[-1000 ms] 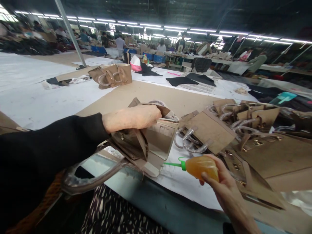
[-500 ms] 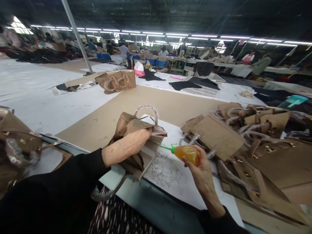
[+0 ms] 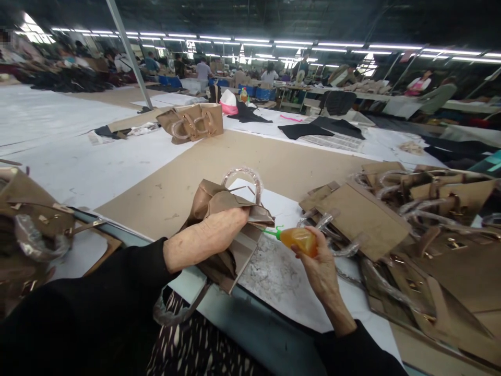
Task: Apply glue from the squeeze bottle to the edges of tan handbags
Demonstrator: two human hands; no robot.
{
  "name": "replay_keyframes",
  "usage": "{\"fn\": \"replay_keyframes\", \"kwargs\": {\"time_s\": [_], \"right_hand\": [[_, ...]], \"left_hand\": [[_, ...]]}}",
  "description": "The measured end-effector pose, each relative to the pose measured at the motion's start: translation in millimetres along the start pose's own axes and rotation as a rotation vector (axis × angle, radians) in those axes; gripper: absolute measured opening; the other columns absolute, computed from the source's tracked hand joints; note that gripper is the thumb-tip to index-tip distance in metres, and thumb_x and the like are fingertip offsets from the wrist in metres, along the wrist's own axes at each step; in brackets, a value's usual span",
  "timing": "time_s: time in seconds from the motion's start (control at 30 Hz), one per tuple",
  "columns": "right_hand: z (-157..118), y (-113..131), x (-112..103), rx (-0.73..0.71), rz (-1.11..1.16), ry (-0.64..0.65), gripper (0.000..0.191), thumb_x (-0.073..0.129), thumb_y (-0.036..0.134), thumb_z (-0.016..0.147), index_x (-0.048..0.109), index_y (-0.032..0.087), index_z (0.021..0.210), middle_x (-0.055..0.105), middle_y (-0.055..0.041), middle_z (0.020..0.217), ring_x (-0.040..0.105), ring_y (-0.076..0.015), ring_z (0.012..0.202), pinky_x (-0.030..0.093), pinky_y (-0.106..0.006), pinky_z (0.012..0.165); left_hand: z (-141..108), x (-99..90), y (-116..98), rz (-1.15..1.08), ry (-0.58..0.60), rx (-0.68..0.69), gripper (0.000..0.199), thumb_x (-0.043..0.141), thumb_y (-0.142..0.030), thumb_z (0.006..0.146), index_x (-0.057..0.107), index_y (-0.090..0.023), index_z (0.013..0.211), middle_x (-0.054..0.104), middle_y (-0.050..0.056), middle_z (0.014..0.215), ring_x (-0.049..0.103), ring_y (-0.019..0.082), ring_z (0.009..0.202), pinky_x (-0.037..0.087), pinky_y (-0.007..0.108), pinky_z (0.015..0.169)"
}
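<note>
A tan handbag (image 3: 245, 248) lies tilted at the table's near edge, one plastic-wrapped handle (image 3: 256, 177) sticking up and another hanging over the edge. My left hand (image 3: 230, 222) is closed on the bag's upper edge; its fingertips are partly hidden by the folded material. In my right hand (image 3: 317, 261) is a squeeze bottle (image 3: 299, 240) of amber liquid, held on its side. The bottle's thin green nozzle (image 3: 272, 232) points left, its tip at the bag's edge beneath my left hand. Whether the tip touches the bag I cannot tell.
Several tan handbags (image 3: 442, 250) are piled at the right. Another handbag (image 3: 31, 224) is at the left edge, and one more (image 3: 195, 122) stands farther back. Black fabric pieces (image 3: 309, 130) lie on the far table. A pole (image 3: 129, 55) rises at back left. Several people are in the background.
The bottle's nozzle has moved slightly up and closer to the bag's edge. My left hand keeps its hold on the bag. The whole view has shifted a little.
</note>
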State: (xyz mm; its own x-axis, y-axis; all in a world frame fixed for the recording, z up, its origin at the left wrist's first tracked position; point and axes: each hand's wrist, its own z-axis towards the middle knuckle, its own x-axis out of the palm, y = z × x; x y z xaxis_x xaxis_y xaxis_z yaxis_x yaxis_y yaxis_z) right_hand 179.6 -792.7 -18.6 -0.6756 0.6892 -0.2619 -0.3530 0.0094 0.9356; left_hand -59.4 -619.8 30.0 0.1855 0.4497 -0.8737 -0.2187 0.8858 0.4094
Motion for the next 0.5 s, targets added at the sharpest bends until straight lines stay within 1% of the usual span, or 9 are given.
{"fn": "replay_keyframes", "kwargs": {"time_s": [0.07, 0.17, 0.33, 0.5], "right_hand": [[-2.9, -1.0, -1.0, 0.035, 0.032, 0.039, 0.052, 0.075, 0.047, 0.075, 0.056, 0.026, 0.119, 0.061, -0.0037, 0.099, 0.058, -0.0234, 0.073, 0.054, -0.034, 0.057], [-7.7, 0.3, -2.7, 0.072, 0.065, 0.066, 0.052, 0.075, 0.047, 0.076, 0.055, 0.026, 0.119, 0.060, -0.0039, 0.102, 0.057, -0.0238, 0.077, 0.054, -0.033, 0.057], [-16.5, 7.5, -6.8, 0.121, 0.104, 0.097, 0.052, 0.078, 0.045, 0.076, 0.055, 0.026, 0.118, 0.060, -0.0028, 0.096, 0.056, -0.0229, 0.073, 0.052, -0.032, 0.058], [-24.8, 9.5, -10.1, 0.160, 0.133, 0.087, 0.051, 0.077, 0.044, 0.077, 0.054, 0.025, 0.118, 0.060, -0.0036, 0.098, 0.057, -0.0238, 0.076, 0.052, -0.032, 0.057]], "left_hand": [[1.2, 1.6, 1.7, -0.024, 0.016, 0.007, 0.059, 0.037, -0.011, 0.090, 0.027, -0.006, 0.148, 0.043, 0.015, 0.147, 0.038, 0.021, 0.137, 0.027, 0.029, 0.115], [6.0, 2.4, 3.1, -0.069, 0.065, -0.007, 0.058, 0.039, -0.010, 0.089, 0.030, -0.004, 0.146, 0.043, 0.017, 0.146, 0.039, 0.023, 0.136, 0.029, 0.030, 0.115], [14.1, -3.8, 1.9, -0.168, 0.161, -0.069, 0.058, 0.041, -0.010, 0.087, 0.033, -0.008, 0.145, 0.048, 0.017, 0.142, 0.047, 0.024, 0.130, 0.037, 0.033, 0.110], [13.9, -10.3, -1.3, -0.219, 0.175, -0.115, 0.057, 0.042, -0.010, 0.086, 0.036, -0.010, 0.143, 0.052, 0.016, 0.139, 0.050, 0.024, 0.128, 0.041, 0.033, 0.107]]}}
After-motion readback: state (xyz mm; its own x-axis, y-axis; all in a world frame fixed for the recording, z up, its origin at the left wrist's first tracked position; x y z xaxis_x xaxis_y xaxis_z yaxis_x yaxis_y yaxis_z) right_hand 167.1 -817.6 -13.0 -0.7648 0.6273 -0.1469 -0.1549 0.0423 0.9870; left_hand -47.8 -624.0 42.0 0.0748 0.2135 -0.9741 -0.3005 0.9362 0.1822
